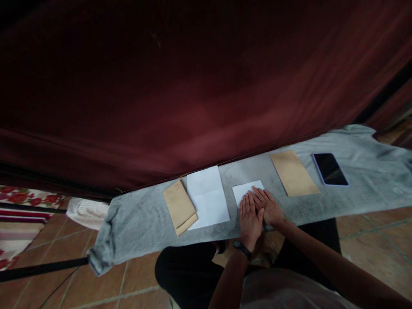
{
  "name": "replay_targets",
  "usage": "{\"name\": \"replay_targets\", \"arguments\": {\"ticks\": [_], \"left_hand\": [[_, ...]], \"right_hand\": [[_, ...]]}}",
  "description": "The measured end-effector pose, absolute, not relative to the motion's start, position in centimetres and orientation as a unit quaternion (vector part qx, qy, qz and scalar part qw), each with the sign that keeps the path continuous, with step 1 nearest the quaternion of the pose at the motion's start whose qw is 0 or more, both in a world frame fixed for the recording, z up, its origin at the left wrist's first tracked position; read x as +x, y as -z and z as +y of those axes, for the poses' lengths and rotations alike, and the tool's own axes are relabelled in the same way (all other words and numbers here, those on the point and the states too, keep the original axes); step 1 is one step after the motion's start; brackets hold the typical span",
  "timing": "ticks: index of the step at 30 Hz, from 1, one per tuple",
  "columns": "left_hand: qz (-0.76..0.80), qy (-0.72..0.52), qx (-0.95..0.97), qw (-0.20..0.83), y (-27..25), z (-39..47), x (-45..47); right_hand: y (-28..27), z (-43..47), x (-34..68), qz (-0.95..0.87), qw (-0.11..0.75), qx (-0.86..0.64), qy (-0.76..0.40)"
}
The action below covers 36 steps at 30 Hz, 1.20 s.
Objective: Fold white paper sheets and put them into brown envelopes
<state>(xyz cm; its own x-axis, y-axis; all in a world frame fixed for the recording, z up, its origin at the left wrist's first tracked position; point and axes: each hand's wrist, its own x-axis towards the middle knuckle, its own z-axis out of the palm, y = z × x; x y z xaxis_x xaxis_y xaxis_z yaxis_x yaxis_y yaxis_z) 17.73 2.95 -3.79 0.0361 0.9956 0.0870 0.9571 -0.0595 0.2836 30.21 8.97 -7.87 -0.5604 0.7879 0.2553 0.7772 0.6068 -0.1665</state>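
A small white sheet of paper (242, 189), seemingly folded, lies on the grey cloth in front of me. My left hand (250, 216) rests flat on its lower part, fingers stretched forward. My right hand (268, 206) lies flat beside it, its fingertips meeting the left hand's fingers over the paper. Both palms press down, so the paper's near part is hidden. Left of my hands lies a larger white sheet (208, 197) with a crease across it. To the right is a brown envelope (294, 174), lying flat and apart from my hands.
More brown envelopes (179, 204) overlap the large sheet's left edge. A phone (330, 169) with a dark screen lies at the right. Grey cloth (138, 227) covers the narrow bench. A dark red curtain (180, 107) hangs along its far edge. Tiled floor (106, 287) shows below.
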Motion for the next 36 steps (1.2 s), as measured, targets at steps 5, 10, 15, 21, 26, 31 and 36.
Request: {"name": "replay_targets", "arguments": {"ticks": [5,10,15,21,26,31,36], "left_hand": [[0.681,-0.107,0.723,0.047,4.5,2.4,16.7],[0.68,-0.105,0.726,0.026,4.5,2.2,16.2],[0.683,-0.095,0.723,0.034,4.1,2.1,16.4],[0.685,-0.094,0.722,0.044,3.6,2.3,16.5],[0.674,-0.073,0.734,0.048,3.9,2.5,16.4],[0.679,-0.072,0.729,0.044,4.1,2.3,16.1],[0.698,-0.09,0.709,0.045,4.0,3.3,15.9]], "right_hand": [[7.8,8.9,29.9,-0.867,0.162,-0.47,-0.018],[7.5,9.3,30.6,-0.845,0.159,-0.511,-0.016],[7.3,9.8,32.4,-0.829,0.156,-0.536,-0.016],[6.4,9.7,31.7,-0.799,0.168,-0.576,-0.02],[5.2,9.2,29.1,-0.865,0.154,-0.475,-0.053],[6.2,9.2,29.8,-0.869,0.141,-0.471,-0.06],[7.0,9.5,31.3,-0.846,0.144,-0.511,-0.041]]}}
